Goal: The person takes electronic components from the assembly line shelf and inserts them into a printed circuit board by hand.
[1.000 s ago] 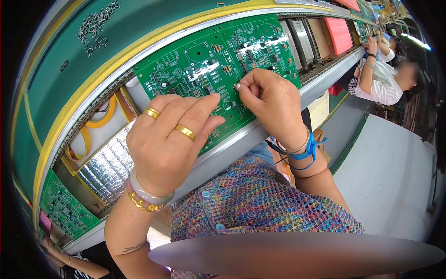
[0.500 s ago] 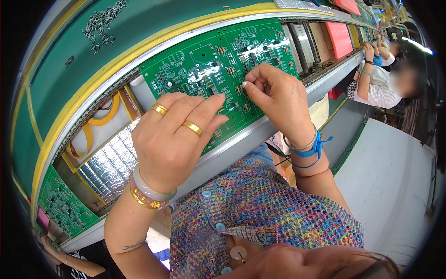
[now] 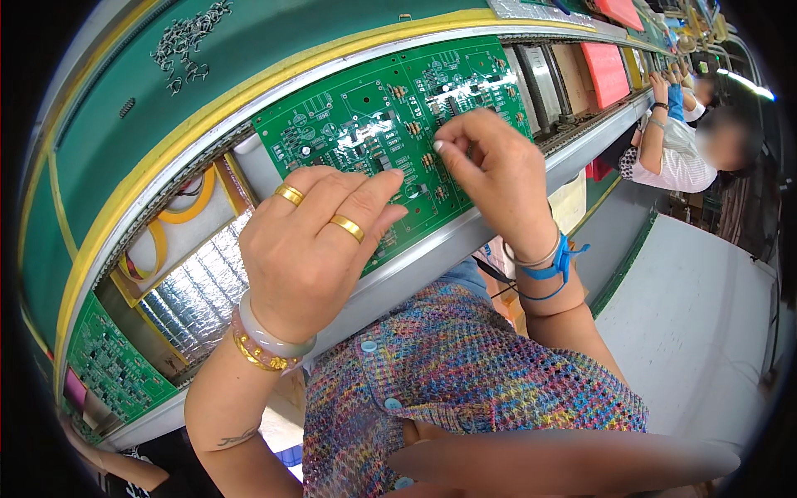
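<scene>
A green circuit board (image 3: 336,104), fitted with small components, lies across the rails of a conveyor line in front of me. Over its near left part is my left hand (image 3: 311,224), with two gold rings, its fingers bent and close together; whatever they hold is hidden beneath them. My right hand (image 3: 496,170) is curled over the board's right half, thumb and forefinger drawn together near a row of small banded components (image 3: 428,161). Anything in that pinch is too small or covered to make out.
A pile of small wire-legged parts (image 3: 187,37) lies on the green bench beyond the rail, near a small spring (image 3: 126,107). Another circuit board (image 3: 116,361) sits at far left. Yellow tape rolls (image 3: 189,199) lie beside the line. A co-worker (image 3: 677,158) works at right.
My right hand has shifted very slightly up and left over the board. The left hand has stayed almost in place, with the same bent fingers.
</scene>
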`<state>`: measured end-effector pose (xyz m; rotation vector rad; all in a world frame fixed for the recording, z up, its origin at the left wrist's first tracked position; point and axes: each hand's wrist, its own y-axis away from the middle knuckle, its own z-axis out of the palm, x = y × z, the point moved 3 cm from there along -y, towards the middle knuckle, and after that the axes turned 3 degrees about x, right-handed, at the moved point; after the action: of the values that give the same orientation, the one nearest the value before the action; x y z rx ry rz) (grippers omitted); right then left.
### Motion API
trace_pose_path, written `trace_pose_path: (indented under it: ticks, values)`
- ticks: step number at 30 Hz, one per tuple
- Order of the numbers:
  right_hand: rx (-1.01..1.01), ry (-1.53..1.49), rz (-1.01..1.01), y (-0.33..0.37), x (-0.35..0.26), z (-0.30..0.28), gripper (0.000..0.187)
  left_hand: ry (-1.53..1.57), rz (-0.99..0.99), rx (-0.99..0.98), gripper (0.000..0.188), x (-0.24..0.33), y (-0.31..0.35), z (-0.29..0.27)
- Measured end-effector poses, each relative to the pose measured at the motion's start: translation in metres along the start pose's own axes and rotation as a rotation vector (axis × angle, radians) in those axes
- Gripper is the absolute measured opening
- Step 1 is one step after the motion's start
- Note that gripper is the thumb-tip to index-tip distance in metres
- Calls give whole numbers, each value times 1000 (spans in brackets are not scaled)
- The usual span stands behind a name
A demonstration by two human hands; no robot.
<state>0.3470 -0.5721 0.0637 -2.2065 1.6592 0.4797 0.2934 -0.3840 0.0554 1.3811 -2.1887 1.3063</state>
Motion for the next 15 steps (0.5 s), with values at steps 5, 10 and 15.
trace_pose_path:
  ticks: [5,10,15]
  values:
    - [215,20,-286,-42,4,-15,9,-12,5,0,34,2,-1,0]
    - [341,56,-555,-99,12,5,13,-8,-10,3,33,2,-2,-3]
    - [337,215,-676,-107,15,18,9,-38,-2,12,32,2,-2,-2]
